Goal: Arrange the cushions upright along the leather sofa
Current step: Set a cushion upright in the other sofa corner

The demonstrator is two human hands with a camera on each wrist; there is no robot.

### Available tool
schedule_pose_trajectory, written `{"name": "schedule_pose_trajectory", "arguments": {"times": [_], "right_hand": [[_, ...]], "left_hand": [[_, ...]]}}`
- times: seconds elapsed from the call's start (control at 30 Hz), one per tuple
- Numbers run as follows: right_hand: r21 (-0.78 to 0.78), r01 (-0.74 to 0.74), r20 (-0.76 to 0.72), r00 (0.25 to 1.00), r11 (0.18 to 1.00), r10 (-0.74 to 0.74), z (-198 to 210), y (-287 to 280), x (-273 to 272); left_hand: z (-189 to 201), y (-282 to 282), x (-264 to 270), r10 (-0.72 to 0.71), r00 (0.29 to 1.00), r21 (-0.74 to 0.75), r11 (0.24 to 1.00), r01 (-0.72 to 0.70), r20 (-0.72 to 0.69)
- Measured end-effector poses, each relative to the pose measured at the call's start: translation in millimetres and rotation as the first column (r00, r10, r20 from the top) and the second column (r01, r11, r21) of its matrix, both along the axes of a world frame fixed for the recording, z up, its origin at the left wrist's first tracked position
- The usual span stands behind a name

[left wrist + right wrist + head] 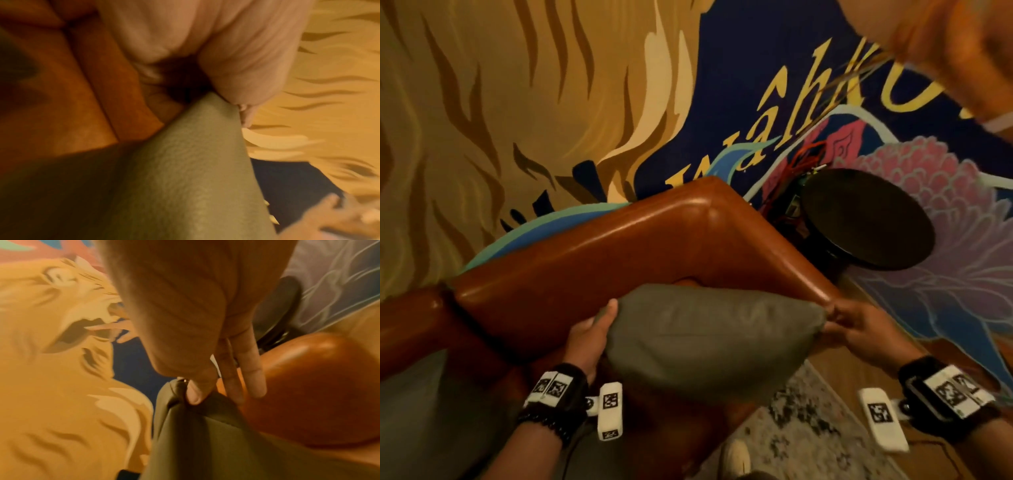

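Note:
A grey-green cushion (709,337) is held up in front of the corner of the brown leather sofa (626,240). My left hand (590,334) grips its left edge, thumb on the near face. My right hand (852,325) pinches its right corner. In the left wrist view the cushion (185,178) fills the lower middle, with my thumb over its top edge and the fingers behind it. In the right wrist view my thumb and a finger pinch the cushion corner (185,402) beside the sofa arm (308,386), while two fingers hang straight.
A round dark side table (866,219) with red wires stands right of the sofa arm. A painted mural wall (517,102) rises behind the sofa. A patterned rug (808,428) and a shoe (736,457) lie below. Another grey cushion (431,411) lies at lower left.

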State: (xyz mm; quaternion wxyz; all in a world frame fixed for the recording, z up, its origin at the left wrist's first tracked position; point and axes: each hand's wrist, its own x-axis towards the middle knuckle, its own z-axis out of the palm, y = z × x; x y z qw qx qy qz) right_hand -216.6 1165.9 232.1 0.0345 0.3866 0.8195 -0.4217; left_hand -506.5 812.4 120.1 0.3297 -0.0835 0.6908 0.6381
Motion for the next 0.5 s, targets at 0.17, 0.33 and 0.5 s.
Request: {"name": "schedule_pose_trajectory", "arguments": {"times": [0.17, 0.33, 0.5], "right_hand": [[-0.099, 0.152, 0.098, 0.985, 0.983, -0.143, -82.2, 26.4, 19.1], [-0.015, -0.124, 0.298, 0.947, 0.992, 0.122, -127.4, 57.4, 11.8], [-0.078, -0.325, 0.188, 0.923, 0.942, 0.334, -113.6, 72.5, -24.1]], "left_hand": [[46.2, 60.1, -5.1, -0.133, 0.974, -0.044, 0.991, 0.127, -0.181], [51.3, 123.2, 6.1, -0.297, 0.902, -0.158, 0.953, 0.259, -0.313], [32.1, 184.3, 36.9, -0.680, 0.609, -0.576, 0.709, 0.406, -0.409]]}}
